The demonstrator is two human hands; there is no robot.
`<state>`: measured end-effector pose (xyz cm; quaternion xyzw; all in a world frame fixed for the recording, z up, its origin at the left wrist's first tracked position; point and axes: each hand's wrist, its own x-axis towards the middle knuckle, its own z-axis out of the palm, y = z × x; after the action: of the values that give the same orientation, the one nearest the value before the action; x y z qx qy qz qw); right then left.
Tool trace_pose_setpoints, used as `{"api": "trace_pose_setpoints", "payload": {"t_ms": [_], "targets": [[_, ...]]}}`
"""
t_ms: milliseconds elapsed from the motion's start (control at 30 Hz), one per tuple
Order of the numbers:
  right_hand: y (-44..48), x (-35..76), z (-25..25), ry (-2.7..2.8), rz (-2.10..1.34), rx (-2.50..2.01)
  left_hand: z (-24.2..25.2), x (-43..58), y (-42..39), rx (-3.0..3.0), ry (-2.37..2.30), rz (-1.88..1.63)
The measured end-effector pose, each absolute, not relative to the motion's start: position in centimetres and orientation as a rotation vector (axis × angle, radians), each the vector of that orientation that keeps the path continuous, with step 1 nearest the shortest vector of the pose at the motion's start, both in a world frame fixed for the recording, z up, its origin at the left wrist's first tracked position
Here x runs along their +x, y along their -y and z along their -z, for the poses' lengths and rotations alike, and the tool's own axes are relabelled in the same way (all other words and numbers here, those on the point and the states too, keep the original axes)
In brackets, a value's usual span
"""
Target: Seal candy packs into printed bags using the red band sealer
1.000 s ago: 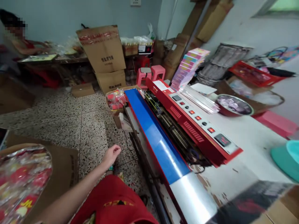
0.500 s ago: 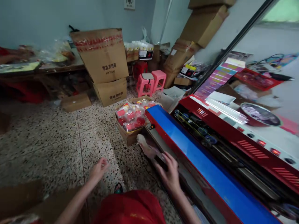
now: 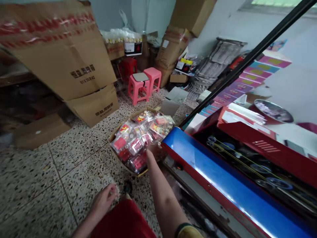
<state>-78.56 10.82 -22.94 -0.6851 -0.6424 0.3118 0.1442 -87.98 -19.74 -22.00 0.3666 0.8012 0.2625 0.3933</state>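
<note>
My right hand (image 3: 154,150) reaches forward to the near edge of an open cardboard box (image 3: 116,132) on the floor, filled with red packets in clear wrap (image 3: 138,140). Its fingers are blurred and partly hidden against the packets. My left hand (image 3: 105,198) hangs low over the speckled floor beside my red-clad knee (image 3: 123,219), fingers loosely curled, holding nothing that I can see. The box stands just off the end of the blue conveyor belt (image 3: 223,185) of a red sealing machine (image 3: 267,148).
Large stacked cardboard cartons (image 3: 64,62) stand at the left. Two pink stools (image 3: 143,82) sit behind the box. A black rod (image 3: 247,59) slants over the machine. Coloured paper stacks (image 3: 247,79) and a bowl (image 3: 272,112) lie on the white table.
My view has swung left and down toward the floor box. My right hand left the machine's front rail and went forward to the box of packets. My left hand dropped lower.
</note>
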Motion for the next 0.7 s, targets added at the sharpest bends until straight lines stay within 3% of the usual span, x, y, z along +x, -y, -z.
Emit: {"api": "trace_pose_setpoints", "payload": {"t_ms": [133, 333, 500, 600, 700], "targets": [[-11.0, -79.5, 23.6, 1.613, -0.776, -2.341, 19.4, -94.1, 10.3, 1.113, -2.098, -0.595], [-10.5, -79.6, 26.3, 1.45, -0.616, -2.539, 13.9, -91.5, -18.4, 1.997, -1.82, -0.627], [-10.0, -79.0, 30.7, 1.267, -0.52, -2.527, 19.4, -85.0, -33.4, 2.481, -1.287, -0.184], [-9.6, -78.8, 31.5, 1.035, -0.436, -2.503, 24.1, -86.7, -35.4, 2.347, -1.328, 0.121], [-10.2, -79.6, 30.7, 0.886, -0.445, -2.629, 26.7, -91.1, -34.8, 2.204, -1.417, 0.123]]}}
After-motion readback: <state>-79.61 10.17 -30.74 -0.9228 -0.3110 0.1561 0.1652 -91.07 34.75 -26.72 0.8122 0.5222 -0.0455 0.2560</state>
